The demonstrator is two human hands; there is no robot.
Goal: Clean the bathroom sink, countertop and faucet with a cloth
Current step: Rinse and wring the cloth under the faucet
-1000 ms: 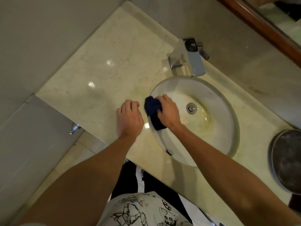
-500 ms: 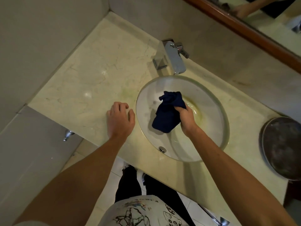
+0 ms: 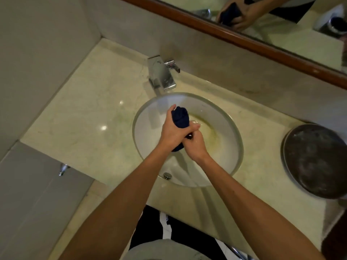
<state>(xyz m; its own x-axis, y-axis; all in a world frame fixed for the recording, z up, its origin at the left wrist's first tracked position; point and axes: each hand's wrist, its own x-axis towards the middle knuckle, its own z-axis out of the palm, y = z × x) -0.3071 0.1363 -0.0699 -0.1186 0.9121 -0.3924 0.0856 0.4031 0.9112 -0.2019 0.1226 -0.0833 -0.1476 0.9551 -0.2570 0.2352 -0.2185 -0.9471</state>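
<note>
A dark blue cloth is bunched up over the middle of the round white sink. My left hand grips the cloth's upper part, thumb lying across it. My right hand grips the lower part just below, and a bit of cloth pokes out under both hands. The sink basin shows a yellowish stain to the right of my hands. The chrome faucet stands at the sink's far rim. The cream marble countertop spreads to the left. The drain is hidden by my hands.
A round dark metal tray lies on the counter at the right. A wood-framed mirror runs along the back wall and reflects my hands. Grey walls close the left side. A small chrome fitting sticks out below the counter.
My left hand left the countertop and joined the right on the cloth over the basin. The cloth went from hanging loose in my right hand to bunched between both hands.
</note>
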